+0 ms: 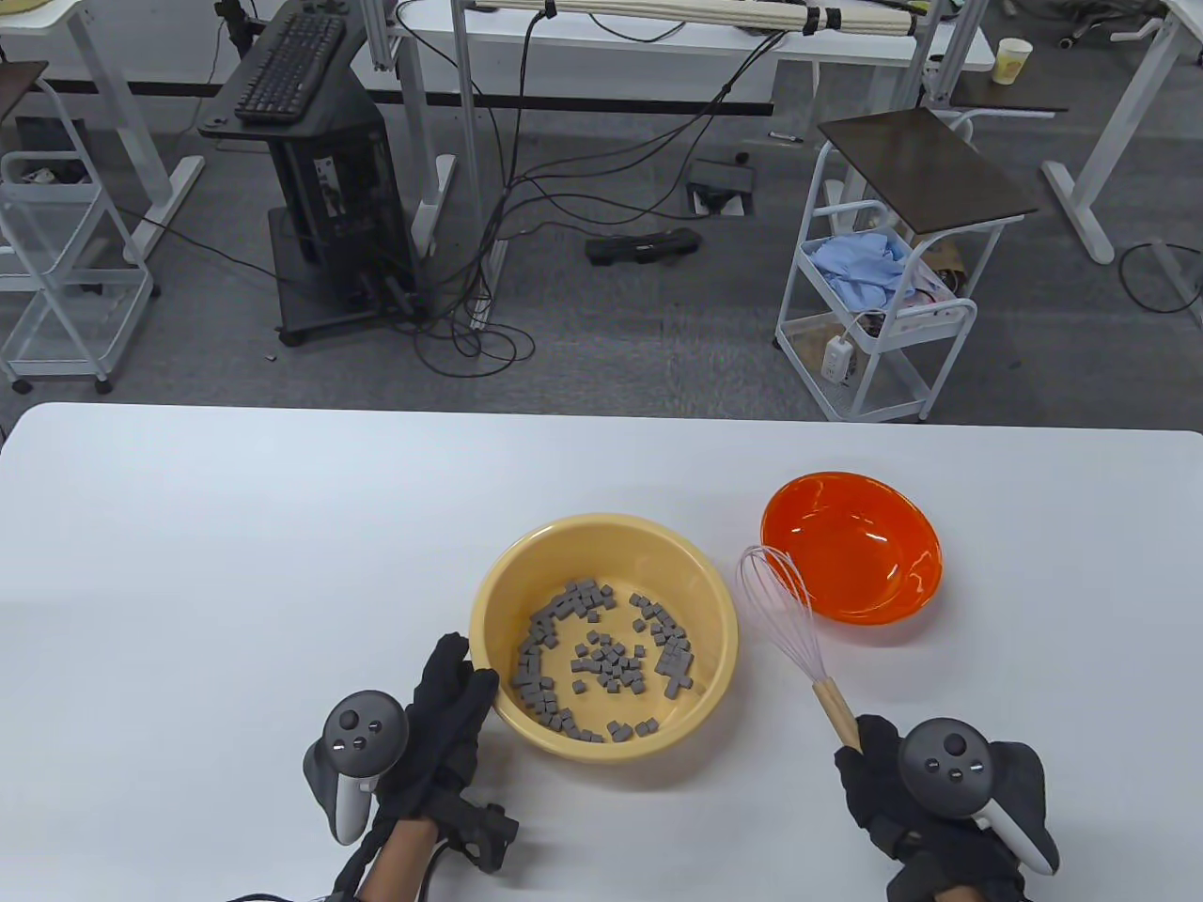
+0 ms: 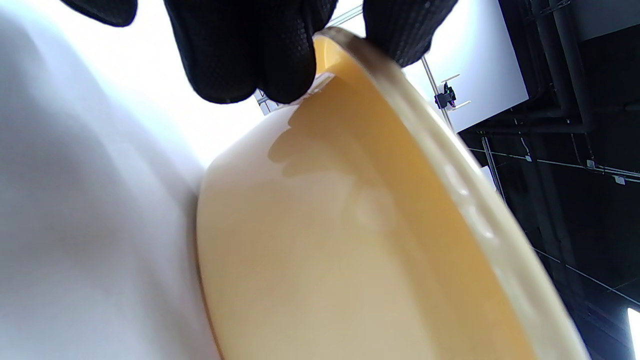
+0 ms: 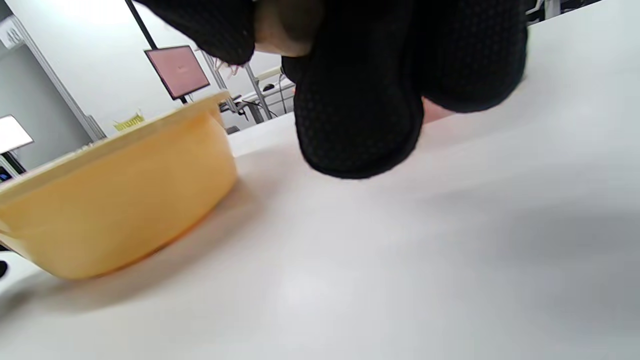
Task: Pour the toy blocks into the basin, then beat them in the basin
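Note:
The yellow basin [image 1: 714,611] stands in the middle of the table with several small grey toy blocks [image 1: 601,662] scattered over its bottom. My left hand [image 1: 460,691] grips the basin's near-left rim; in the left wrist view the fingers [image 2: 250,55] sit on either side of the basin rim [image 2: 390,85]. My right hand [image 1: 869,756] holds the wooden handle of a whisk [image 1: 799,639], whose pink wire head lies between the basin and the empty orange bowl [image 1: 851,545]. In the right wrist view, fingers [image 3: 360,100] curl round the handle [image 3: 285,25], with the basin [image 3: 115,195] to the left.
The white table [image 1: 235,564] runs to its far edge at mid-frame. Beyond it, on the floor, are a white trolley [image 1: 883,282], a black stand with a keyboard [image 1: 291,70] and loose cables.

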The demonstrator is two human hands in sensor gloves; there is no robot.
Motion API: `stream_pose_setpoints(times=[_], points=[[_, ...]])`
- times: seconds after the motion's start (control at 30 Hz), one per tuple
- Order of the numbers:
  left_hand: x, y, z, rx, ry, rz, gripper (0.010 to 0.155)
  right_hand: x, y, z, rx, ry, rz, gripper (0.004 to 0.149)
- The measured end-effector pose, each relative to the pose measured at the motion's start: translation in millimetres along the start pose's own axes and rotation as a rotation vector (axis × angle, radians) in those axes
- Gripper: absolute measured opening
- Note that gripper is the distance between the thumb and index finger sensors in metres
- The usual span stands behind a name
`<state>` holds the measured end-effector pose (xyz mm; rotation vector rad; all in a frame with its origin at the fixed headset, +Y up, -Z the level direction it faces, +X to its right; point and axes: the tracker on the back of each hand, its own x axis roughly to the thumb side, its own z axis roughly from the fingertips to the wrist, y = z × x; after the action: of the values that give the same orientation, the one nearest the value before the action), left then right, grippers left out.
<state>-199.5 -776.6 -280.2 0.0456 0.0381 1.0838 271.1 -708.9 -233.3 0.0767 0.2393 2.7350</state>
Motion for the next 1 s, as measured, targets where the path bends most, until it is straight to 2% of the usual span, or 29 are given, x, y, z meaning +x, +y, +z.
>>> stream_pose_setpoints(times=[0.13,0.3,0.5,0.63,0.83,1.0], points=[[0,3,0,0.015,-0.006,-0.011,0.068,-11,9,5,0.037,0.043,0.034,0.055],[1,19,3,0.13,-0.043,-0.097,0.069,-20,25,4,0.079,0.073,0.087,0.054],[-3,40,5,0.245,-0.076,-0.363,0.069,-22,41,-3,0.103,0.125,0.181,0.054],[-9,50,5,0.267,-0.066,-0.464,0.07,-20,48,-9,0.081,0.206,0.286,0.052],[-12,56,5,0.281,-0.055,-0.486,0.07,-18,51,-16,0.041,0.281,0.437,0.051],[-12,56,5,0.28,-0.054,-0.498,0.07,-23,55,-20,0.093,0.317,0.435,0.051]])
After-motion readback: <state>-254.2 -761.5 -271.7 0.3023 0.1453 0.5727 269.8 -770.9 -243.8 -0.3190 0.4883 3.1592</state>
